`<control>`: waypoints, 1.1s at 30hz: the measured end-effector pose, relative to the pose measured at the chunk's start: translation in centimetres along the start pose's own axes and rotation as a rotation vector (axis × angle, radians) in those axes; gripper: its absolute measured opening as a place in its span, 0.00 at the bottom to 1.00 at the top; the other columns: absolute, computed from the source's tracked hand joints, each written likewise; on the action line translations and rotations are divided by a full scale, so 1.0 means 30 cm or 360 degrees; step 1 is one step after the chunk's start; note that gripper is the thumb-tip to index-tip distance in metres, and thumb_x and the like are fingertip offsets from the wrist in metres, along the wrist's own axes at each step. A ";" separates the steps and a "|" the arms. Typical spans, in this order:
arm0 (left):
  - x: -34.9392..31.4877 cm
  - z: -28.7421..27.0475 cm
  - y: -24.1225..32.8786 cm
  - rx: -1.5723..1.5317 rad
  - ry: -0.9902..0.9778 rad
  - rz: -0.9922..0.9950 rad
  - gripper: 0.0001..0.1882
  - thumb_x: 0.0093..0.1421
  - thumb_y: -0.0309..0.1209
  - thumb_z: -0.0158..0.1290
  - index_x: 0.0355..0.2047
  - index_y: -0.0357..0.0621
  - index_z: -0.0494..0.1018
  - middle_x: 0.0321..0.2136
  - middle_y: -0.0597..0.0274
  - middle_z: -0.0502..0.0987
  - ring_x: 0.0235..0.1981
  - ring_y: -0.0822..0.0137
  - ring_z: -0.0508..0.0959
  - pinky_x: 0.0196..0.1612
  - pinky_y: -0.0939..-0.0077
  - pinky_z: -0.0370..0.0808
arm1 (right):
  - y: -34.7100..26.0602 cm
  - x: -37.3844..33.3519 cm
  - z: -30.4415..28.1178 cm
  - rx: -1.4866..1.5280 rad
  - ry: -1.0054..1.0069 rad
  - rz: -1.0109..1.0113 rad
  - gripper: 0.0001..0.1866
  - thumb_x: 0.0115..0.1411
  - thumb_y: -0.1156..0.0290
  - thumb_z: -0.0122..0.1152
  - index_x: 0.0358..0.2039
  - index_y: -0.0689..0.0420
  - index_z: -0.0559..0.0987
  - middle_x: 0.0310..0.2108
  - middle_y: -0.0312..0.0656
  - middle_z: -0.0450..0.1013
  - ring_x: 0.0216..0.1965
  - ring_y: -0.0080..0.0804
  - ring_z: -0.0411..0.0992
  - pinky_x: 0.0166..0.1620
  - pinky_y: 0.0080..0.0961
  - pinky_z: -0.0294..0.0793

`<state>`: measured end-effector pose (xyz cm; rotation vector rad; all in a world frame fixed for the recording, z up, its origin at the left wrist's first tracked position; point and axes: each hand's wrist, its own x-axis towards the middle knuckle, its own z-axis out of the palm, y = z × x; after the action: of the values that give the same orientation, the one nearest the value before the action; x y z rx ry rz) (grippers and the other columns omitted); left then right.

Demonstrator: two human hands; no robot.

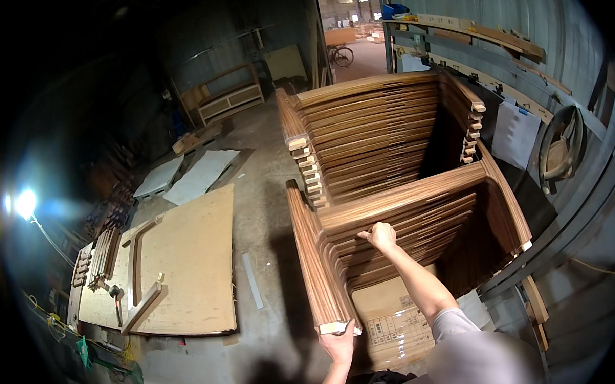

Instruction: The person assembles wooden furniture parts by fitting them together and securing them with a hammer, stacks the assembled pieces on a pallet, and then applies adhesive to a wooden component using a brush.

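Two tall stacks of brown wood-grain U-shaped frames stand before me, one behind the other. On the near stack, the top wooden frame (416, 194) has a long back rail and two side arms. My left hand (338, 345) is closed round the pale, cut end of its left arm. Farther in, my right hand (382, 236) is closed at the inner edge of its back rail, thumb pointing left; its fingertips are partly hidden. Behind it, the far stack of frames (371, 120) shows pale tenon-like ends on both sides.
A low board-topped table (197, 256) at left carries a U-shaped wooden frame (134, 267), a black-headed hammer-like tool (115, 293) and several wood pieces. Printed cardboard (397, 334) lies inside the near stack. Grey metal rails (577, 228) run along the right. A bright lamp (26, 204) shines at far left.
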<state>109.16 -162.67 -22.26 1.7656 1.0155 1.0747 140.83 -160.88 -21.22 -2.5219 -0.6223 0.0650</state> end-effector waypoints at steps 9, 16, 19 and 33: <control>-0.006 -0.006 -0.010 -0.0055 -0.0016 -0.0017 0.30 0.37 0.27 0.71 0.40 0.32 0.70 0.32 0.47 0.76 0.32 0.51 0.78 0.37 0.61 0.75 | -0.035 -0.021 -0.127 -0.0479 0.0653 -0.1097 0.16 0.43 0.59 0.70 0.21 0.55 0.74 0.19 0.43 0.74 0.26 0.41 0.75 0.34 0.36 0.73; 0.000 -0.001 -0.009 0.0042 -0.0040 0.0102 0.27 0.38 0.29 0.71 0.37 0.33 0.71 0.29 0.48 0.76 0.29 0.51 0.78 0.36 0.62 0.75 | 0.014 -0.012 -0.129 -0.0533 0.0668 -0.1082 0.14 0.43 0.62 0.70 0.20 0.56 0.75 0.16 0.43 0.73 0.22 0.41 0.75 0.30 0.36 0.74; 0.010 -0.020 -0.020 0.0027 -0.0240 0.0010 0.28 0.39 0.30 0.70 0.38 0.34 0.70 0.32 0.47 0.75 0.33 0.51 0.78 0.38 0.61 0.75 | -0.010 -0.064 -0.140 -0.0549 0.0276 -0.0743 0.14 0.49 0.60 0.66 0.20 0.58 0.77 0.19 0.48 0.75 0.25 0.46 0.76 0.31 0.41 0.75; -0.284 -1.006 -0.750 -0.0098 0.0263 -0.0617 0.09 0.57 0.29 0.55 0.22 0.37 0.74 0.19 0.62 0.78 0.25 0.76 0.76 0.31 0.76 0.75 | 0.670 -0.823 0.300 -0.0142 -0.0373 0.0573 0.25 0.58 0.54 0.57 0.38 0.68 0.77 0.33 0.54 0.77 0.33 0.47 0.76 0.36 0.41 0.74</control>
<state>73.71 -155.83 -35.90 1.3720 1.3455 1.0004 125.69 -182.49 -41.17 -2.7070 -0.2543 0.4779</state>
